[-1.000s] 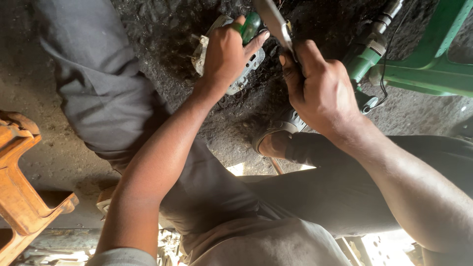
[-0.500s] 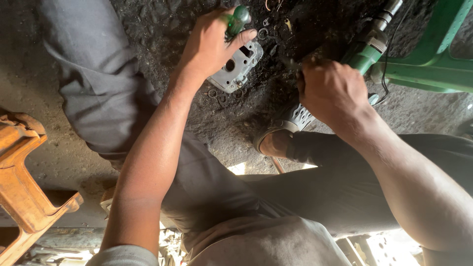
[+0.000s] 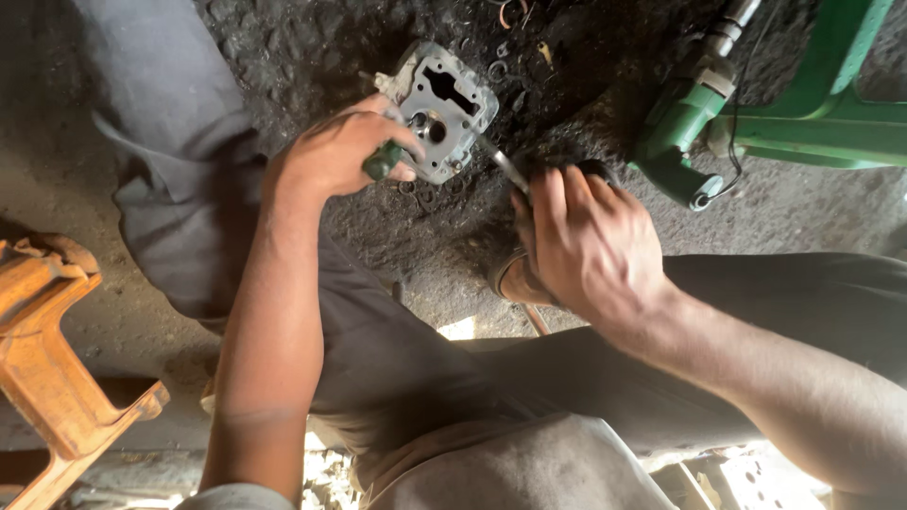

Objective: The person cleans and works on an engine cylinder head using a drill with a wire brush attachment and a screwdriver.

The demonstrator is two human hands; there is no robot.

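My left hand (image 3: 335, 151) grips a green tool handle (image 3: 383, 161) and rests against a grey metal plate with cut-out openings (image 3: 444, 104) lying on the dark oily ground. My right hand (image 3: 590, 241) is closed around a thin metal rod-like tool (image 3: 505, 170) whose tip points at the plate's lower right edge. My grey-trousered legs spread below both hands.
A green machine frame with a hose fitting (image 3: 699, 123) stands at the upper right. An orange metal stand (image 3: 57, 368) sits at the lower left. Small rings and metal bits (image 3: 515, 14) lie scattered on the greasy ground above the plate.
The view shifted, bringing both hands lower in frame. My left hand slid from above the plate to its left side; my right hand came closer to the plate with the thin tool.
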